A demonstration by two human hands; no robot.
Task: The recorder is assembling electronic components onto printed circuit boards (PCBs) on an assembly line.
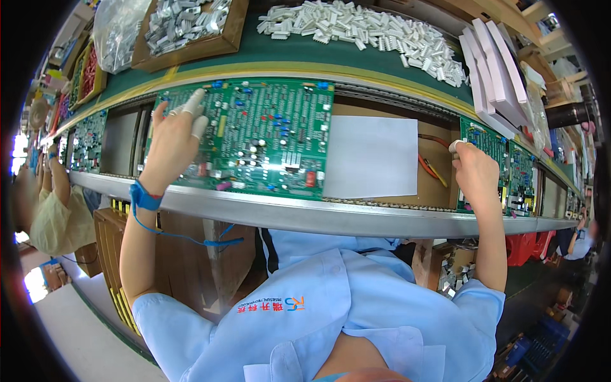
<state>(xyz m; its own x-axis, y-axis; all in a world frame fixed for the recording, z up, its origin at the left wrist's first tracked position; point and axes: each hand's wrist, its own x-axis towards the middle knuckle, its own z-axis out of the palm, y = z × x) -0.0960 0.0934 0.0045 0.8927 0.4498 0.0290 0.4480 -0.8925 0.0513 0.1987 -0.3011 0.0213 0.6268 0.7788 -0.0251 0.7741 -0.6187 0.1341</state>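
A large green circuit board dotted with small components lies across the rails of the line in front of me. Over its left part rests my left hand, fingers spread, with pale finger cots on some of them. A blue wrist strap with a coiled cord circles that wrist. To the right, my right hand is closed at the left edge of a second circuit board, which it partly hides. Between the boards lie a white sheet and a hand tool with red-orange handles, its head partly hidden.
Beyond the rails are a heap of white ribbed parts, a cardboard box of metal pieces, and upright white slabs. A metal rail runs along the near side. Another person works at the left.
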